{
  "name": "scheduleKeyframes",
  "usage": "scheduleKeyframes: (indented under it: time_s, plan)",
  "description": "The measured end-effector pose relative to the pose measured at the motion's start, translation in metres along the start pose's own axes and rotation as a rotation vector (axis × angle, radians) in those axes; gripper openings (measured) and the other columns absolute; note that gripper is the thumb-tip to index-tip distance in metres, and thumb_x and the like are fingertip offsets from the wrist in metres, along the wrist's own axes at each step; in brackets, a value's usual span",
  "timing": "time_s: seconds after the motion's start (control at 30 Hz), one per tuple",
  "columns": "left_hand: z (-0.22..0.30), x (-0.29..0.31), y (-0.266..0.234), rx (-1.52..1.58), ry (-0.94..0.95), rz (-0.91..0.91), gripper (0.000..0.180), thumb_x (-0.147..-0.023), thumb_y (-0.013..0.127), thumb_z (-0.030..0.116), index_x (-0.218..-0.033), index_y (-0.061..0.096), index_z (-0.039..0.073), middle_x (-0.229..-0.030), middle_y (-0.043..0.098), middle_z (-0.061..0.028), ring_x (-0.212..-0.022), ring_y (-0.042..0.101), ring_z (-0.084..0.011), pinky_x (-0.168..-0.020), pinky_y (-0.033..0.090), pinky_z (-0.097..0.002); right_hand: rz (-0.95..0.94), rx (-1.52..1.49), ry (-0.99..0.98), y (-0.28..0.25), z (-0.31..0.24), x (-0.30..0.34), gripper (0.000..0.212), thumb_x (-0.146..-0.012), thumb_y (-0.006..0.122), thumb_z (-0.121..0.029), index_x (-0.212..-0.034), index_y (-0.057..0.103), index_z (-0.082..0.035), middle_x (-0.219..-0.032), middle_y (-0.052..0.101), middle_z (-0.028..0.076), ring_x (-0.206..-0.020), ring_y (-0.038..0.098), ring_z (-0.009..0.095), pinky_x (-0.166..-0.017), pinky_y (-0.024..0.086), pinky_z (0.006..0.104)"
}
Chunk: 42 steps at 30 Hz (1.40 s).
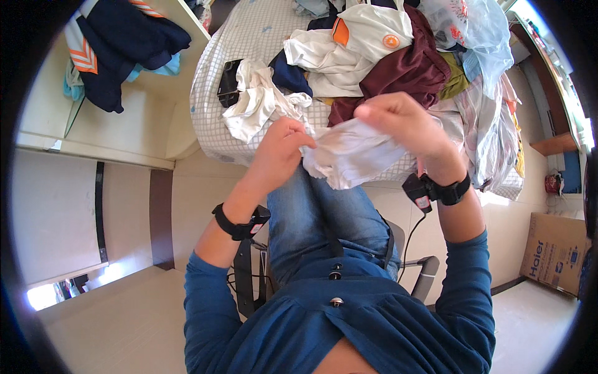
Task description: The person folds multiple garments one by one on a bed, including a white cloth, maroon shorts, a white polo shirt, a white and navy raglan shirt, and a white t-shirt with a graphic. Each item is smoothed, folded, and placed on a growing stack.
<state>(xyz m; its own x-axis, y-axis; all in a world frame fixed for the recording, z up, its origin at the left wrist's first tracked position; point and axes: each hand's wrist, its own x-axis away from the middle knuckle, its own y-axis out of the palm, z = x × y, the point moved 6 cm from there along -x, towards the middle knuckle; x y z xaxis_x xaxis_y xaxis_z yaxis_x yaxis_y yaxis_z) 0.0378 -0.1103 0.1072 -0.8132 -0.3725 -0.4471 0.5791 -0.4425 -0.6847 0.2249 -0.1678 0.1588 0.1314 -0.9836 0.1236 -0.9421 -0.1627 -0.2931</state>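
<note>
— Two hands on one piece of cloth, as far as I can see. The left hand (283, 146) is curled closed, fingers pinching the left edge of a small white garment (352, 153).

— And the garment itself, where does it sit?

— Stretched between both hands, held up over the person's jeans-clad knees (324, 209), just short of the bed edge. It looks thin and limp, so I'd judge it very light, soft and not slippery; it sags in the middle and bunches wherever it isn't gripped. Corners or a hem would be the sensible places to take hold, since the middle just crumples.

— What lies beyond the left hand?

— Up and away from it, a crumpled white shirt (258, 100) beside a dark phone-like object (228, 83) on the checked bed cover (249, 37).

— And the right hand?

— The right hand (405, 128) is also clenched, thumb and fingers clamped on the garment's upper right part, with a black wristband (445, 190) below it. Past that hand sits a clothes heap (398, 56): white, maroon, olive and pale printed pieces.
</note>
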Motion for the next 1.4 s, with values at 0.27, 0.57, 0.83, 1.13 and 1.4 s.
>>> scheduleKeyframes:
  time_s: [0.27,0.57,0.83,1.13,1.4]
  plan:
    - [0.022,-0.021,0.028,0.918,-0.222,-0.088,0.047,-0.095,0.049,0.017,-0.138,0.035,0.004,-0.128,0.045,-0.0066,-0.117,0.043,-0.0142,-0.099,0.035,-0.0292,-0.220,-0.088,-0.089,0.007,-0.025,0.002,0.038,-0.094,0.055,-0.032,-0.077,0.059,0.001,-0.071,0.046,-0.007,-0.070,0.039,0.002,-0.060,0.036,0.0200]
    - [-0.038,-0.011,0.024,1.102,-0.468,-0.303,0.030,-0.094,0.054,0.030,-0.104,0.062,0.003,-0.093,0.059,0.0015,-0.081,0.051,-0.0059,-0.076,0.043,-0.0230,-0.168,0.198,-0.319,-0.064,-0.038,0.021,0.030,-0.093,0.058,-0.026,-0.075,0.058,-0.002,-0.067,0.047,-0.006,-0.065,0.042,0.002,-0.058,0.037,0.0196]
    - [-0.006,-0.037,0.007,0.918,-0.267,-0.119,0.041,-0.091,0.058,0.031,-0.119,0.056,0.000,-0.109,0.059,-0.0026,-0.099,0.054,-0.0107,-0.087,0.042,-0.0264,-0.100,0.264,-0.274,-0.028,-0.032,0.007,0.026,-0.089,0.062,-0.025,-0.088,0.065,0.001,-0.071,0.058,0.000,-0.067,0.051,0.005,-0.060,0.043,0.0213]
    - [-0.036,-0.028,-0.051,0.562,-0.381,-0.176,0.030,-0.091,0.060,0.029,-0.081,0.061,0.000,-0.072,0.050,0.0024,-0.068,0.042,-0.0050,-0.061,0.037,-0.0230,-0.046,0.336,-0.198,-0.055,0.008,0.005,0.033,-0.087,0.064,-0.032,-0.087,0.065,0.001,-0.072,0.058,0.000,-0.069,0.050,0.005,-0.060,0.042,0.0224]
    - [-0.071,-0.008,-0.082,0.318,-0.351,-0.232,0.021,-0.088,0.063,0.023,-0.079,0.062,0.004,-0.081,0.057,0.0007,-0.082,0.051,-0.0096,-0.088,0.035,-0.0308,0.216,0.668,-0.225,-0.112,0.036,0.019,0.027,-0.081,0.070,-0.026,-0.076,0.066,0.000,-0.063,0.057,0.001,-0.057,0.047,0.008,-0.056,0.040,0.0254]
